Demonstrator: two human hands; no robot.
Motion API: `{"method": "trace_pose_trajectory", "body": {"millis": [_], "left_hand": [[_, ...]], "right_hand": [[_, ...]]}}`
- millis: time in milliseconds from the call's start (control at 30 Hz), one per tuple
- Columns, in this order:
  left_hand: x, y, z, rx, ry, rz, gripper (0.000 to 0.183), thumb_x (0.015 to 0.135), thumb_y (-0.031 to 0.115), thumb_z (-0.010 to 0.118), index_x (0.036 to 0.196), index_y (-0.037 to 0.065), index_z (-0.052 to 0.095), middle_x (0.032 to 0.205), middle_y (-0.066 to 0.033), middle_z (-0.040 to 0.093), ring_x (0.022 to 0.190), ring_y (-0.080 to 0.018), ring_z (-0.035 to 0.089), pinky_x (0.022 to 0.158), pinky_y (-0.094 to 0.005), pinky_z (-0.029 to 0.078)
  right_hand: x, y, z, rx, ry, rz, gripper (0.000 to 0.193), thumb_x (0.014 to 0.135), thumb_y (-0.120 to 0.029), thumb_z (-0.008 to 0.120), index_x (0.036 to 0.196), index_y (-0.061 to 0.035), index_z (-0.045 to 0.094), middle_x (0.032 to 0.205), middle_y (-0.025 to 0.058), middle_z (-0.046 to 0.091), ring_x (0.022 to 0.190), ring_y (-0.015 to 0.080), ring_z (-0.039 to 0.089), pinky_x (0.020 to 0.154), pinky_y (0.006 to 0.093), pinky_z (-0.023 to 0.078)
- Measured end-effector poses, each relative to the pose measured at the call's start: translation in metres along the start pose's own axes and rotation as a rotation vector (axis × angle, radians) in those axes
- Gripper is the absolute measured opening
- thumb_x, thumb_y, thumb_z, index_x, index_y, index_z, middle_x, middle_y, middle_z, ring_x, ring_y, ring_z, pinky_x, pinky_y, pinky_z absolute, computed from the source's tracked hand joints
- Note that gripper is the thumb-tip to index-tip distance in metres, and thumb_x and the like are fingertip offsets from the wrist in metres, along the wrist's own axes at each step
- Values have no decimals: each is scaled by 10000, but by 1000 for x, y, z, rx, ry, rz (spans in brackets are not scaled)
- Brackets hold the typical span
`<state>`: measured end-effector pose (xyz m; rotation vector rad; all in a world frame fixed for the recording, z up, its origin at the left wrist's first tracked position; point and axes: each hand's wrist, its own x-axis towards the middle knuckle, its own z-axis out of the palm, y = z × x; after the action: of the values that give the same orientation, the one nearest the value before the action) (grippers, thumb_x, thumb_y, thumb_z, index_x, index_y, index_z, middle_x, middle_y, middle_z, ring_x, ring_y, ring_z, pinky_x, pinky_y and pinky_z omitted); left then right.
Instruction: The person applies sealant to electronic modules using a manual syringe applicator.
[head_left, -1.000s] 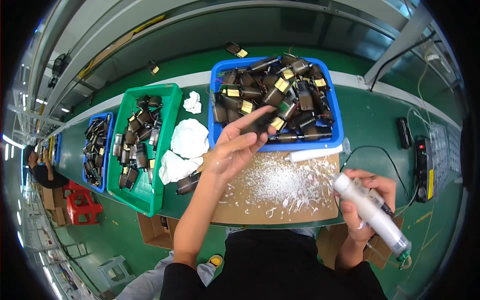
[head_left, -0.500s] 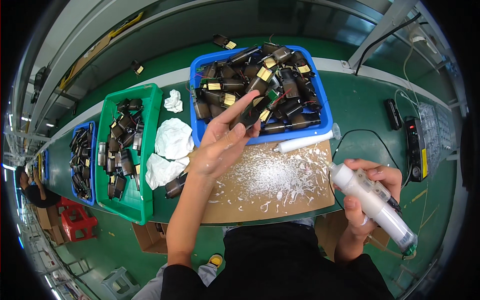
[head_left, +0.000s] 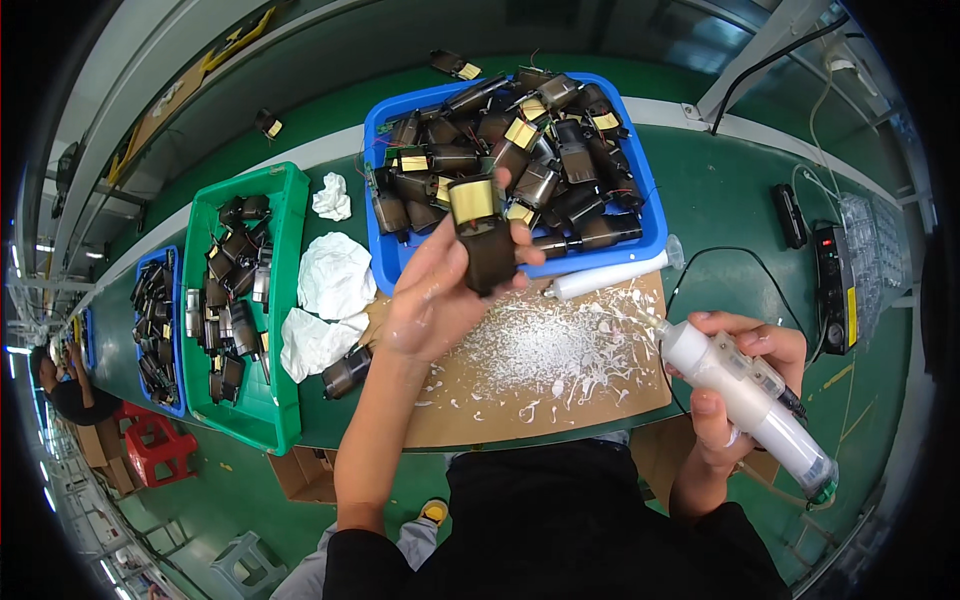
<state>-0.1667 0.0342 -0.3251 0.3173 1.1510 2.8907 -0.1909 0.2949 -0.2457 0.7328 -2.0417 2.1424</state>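
My left hand grips a dark translucent plastic housing with a yellow panel at its upper end, raised over the front edge of the blue bin. Piled in that bin are several similar dark housings, some with thin red wires and green boards showing. In my right hand is a white glue dispenser, a clear tube with a green end, its nozzle pointing up and left. Below both hands lies a brown cardboard sheet spattered with white paste.
A green bin and a smaller blue bin of housings stand left. Crumpled white tissues and a loose housing lie between. A white tube rests before the bin. Right are a cable and a black power box.
The housing in my left hand has turned, so its yellow panel now shows, and it has come slightly nearer. My right hand keeps the dispenser almost still. The view has shifted a little.
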Motion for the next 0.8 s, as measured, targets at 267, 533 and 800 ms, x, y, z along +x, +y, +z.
{"method": "trace_pose_trajectory", "body": {"millis": [267,533,800], "left_hand": [[0,-7,7,-186,-46,28,749,946,556,429,1462,56,217,999,-87,502,884,-237,555,784,-387,458],[-12,-9,8,20,-193,-47,679,884,469,609,1264,-79,476,1057,-187,588,950,-267,579,857,-398,451],[-16,-8,15,128,-97,-91,744,739,465,779,1114,-142,568,859,-166,606,764,-218,583,650,-335,448]], "right_hand": [[-2,4,3,-22,-40,-75,600,694,-287,840,1014,-35,399,914,211,636,903,275,664,818,350,533],[-10,-14,28,87,-148,94,608,744,-249,790,1013,9,309,889,224,645,795,231,677,734,275,558],[4,-3,33,-32,-419,10,551,746,-156,773,1005,9,315,903,247,650,862,237,676,775,293,548]]}}
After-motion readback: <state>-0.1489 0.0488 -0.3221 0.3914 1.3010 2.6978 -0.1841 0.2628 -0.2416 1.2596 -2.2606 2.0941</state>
